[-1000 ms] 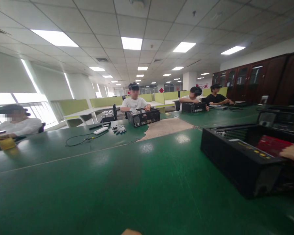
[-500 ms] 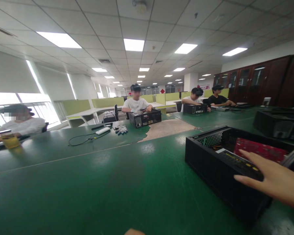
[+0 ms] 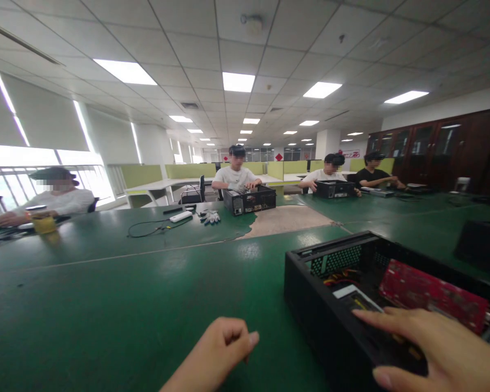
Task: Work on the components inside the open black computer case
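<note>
Right hand [image 3: 436, 348]: spread flat, fingers wide, palm down on the near top edge of the open computer case [image 3: 330, 316], holding nothing
Left hand [image 3: 216, 354]: loosely curled into a soft fist, hovering just above the tabletop [image 3: 126, 305], apart from the case, empty
Case position: lying on the green tabletop at the lower right, open side up, near corner turned toward the left hand
Inside the case: red circuit board [image 3: 428, 294] toward the far side, coloured wires [image 3: 341, 279] near the perforated wall, a pale label just beyond the fingertips
Grip advice: best to press on the metal frame edge only, well clear of the board and wires
Steadying: worth bringing the free hand to the left wall of the case, so that it cannot skid on the glossy surface
Risk: thin sheet-metal rim under the palm, so light and even pressure, no sliding along the edge
Surroundings: other people seated at the far side with cases of their own, white gloves [image 3: 211, 217] and a cable [image 3: 147, 228] lying well apart
</note>
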`<state>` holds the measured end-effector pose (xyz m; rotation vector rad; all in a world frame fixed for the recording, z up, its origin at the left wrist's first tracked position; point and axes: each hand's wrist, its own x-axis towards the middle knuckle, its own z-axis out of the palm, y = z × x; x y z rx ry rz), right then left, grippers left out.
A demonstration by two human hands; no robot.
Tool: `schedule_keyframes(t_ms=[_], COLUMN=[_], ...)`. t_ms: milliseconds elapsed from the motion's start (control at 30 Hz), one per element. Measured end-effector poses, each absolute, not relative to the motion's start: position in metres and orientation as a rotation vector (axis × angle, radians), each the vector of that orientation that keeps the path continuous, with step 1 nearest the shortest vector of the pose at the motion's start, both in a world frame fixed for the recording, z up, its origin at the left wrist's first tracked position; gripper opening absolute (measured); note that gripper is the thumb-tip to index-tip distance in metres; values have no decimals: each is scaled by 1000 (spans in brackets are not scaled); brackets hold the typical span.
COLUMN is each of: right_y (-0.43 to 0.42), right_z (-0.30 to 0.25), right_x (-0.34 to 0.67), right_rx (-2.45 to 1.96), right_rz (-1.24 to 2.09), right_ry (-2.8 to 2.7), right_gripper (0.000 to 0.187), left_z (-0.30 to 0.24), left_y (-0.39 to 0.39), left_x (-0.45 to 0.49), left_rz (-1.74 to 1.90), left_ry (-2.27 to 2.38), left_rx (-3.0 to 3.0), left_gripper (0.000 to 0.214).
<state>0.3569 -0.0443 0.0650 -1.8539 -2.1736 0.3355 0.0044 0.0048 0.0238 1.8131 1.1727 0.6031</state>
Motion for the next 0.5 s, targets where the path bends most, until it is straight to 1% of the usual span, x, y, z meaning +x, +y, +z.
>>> schedule_keyframes(t_ms=[67, 100, 133, 167, 200, 233, 267, 333, 367, 433, 500], right_y=[-55, -57, -56, -51, -44, -34, -22, 2, 13, 31, 42], right_z=[79, 88, 97, 107, 115, 122, 127, 128, 124, 106, 80], right_x=[322, 304, 288, 273, 261, 250, 241, 230, 226, 225, 231], right_rx=[-1546, -1386, -1253, -1184, -1180, -1215, -1276, -1379, -1399, -1424, -1432], right_rz=[694, 872, 1001, 1064, 1050, 969, 848, 616, 561, 567, 576], right_ry=[-2307, -2346, -2362, -2371, -2399, -2448, -2529, -2744, -2857, -3015, -3054], right_gripper=[75, 76, 74, 65, 54, 44, 38, 36, 36, 37, 39], left_z=[73, 97, 117, 135, 149, 159, 164, 163, 158, 139, 118], left_y=[16, 23, 29, 36, 42, 47, 51, 55, 56, 57, 56], left_x=[18, 28, 39, 51, 64, 77, 90, 114, 125, 142, 153], left_rz=[722, 785, 846, 892, 924, 936, 929, 874, 834, 738, 583], left_ry=[1170, 1173, 1164, 1156, 1149, 1145, 1158, 1237, 1293, 1388, 1415], left_rx=[1935, 1978, 2027, 2075, 2129, 2190, 2258, 2434, 2537, 2747, 2888], left_gripper=[46, 43, 42, 41, 40, 39, 38, 36, 36, 36, 40])
